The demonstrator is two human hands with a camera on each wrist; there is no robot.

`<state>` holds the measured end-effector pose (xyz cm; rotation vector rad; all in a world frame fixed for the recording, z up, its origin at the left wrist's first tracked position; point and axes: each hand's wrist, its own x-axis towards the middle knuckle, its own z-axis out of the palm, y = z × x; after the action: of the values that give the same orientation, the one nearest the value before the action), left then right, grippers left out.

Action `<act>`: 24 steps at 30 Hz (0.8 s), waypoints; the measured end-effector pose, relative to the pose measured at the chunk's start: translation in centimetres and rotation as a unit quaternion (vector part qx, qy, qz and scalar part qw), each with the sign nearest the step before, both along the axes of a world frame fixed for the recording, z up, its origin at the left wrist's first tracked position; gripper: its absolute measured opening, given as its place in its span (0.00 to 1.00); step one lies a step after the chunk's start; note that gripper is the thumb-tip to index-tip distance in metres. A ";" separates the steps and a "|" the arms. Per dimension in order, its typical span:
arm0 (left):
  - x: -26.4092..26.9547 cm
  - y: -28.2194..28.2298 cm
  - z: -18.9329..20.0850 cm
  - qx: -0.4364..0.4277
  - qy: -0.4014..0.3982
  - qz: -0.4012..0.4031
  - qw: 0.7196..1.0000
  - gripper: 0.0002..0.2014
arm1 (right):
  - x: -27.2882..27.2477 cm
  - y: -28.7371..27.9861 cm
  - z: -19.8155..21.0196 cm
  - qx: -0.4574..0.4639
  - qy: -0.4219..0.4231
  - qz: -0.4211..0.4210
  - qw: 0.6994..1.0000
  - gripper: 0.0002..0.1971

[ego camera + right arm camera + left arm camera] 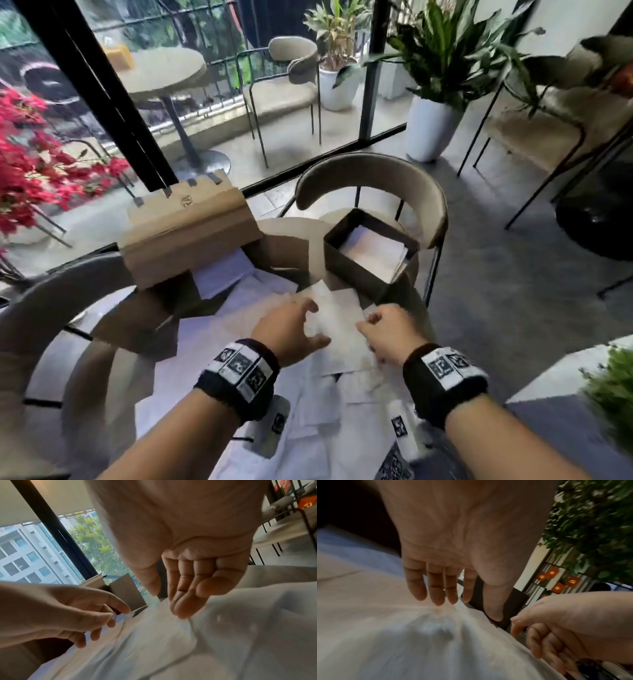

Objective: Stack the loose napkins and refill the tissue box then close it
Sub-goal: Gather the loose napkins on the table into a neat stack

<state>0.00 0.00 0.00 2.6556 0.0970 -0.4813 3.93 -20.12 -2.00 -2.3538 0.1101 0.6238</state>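
Loose white napkins (274, 387) lie scattered over the round table. On top of them is a small napkin pile (337, 318), with one hand on each side. My left hand (291, 329) rests its straight fingers (436, 596) on the pile's left part, thumb spread apart. My right hand (387, 332) curls its fingers (181, 601) at the pile's right edge and seems to pinch the top napkin (154, 635). The open dark tissue box (346, 260) stands just beyond, with white napkins inside (373, 253). Its wooden lid (185, 233) stands upright to the left.
A beige chair (373, 181) stands right behind the box at the table's far edge, and another chair back (51, 291) curves at the left. Red flowers (30, 164) are at the far left. A green plant (613, 387) sits at the right.
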 end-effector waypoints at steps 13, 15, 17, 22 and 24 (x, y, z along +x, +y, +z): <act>2.9 -2.4 -0.7 0.124 0.031 -0.158 0.979 0.19 | 0.4 -0.6 -0.8 -0.071 0.021 0.042 0.996 0.16; 1.6 -2.4 -1.1 0.100 0.012 -0.141 0.985 0.18 | -0.8 -0.2 -1.0 -0.069 0.009 0.038 0.997 0.16; 0.0 -2.0 -1.5 0.074 -0.035 -0.106 0.991 0.17 | -2.3 0.1 -0.7 -0.062 -0.017 0.003 0.998 0.15; -4.8 -0.4 -2.6 -0.035 -0.090 -0.019 0.995 0.19 | -7.5 0.8 1.4 0.081 -0.074 -0.090 0.990 0.05; -6.1 0.3 -3.2 -0.103 -0.093 0.022 0.990 0.23 | -9.2 1.0 2.5 0.138 -0.075 -0.099 0.983 0.04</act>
<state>-6.07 0.32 -3.22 2.4749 0.0452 -0.2160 -5.27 -19.10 0.50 -2.0806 0.1765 0.3385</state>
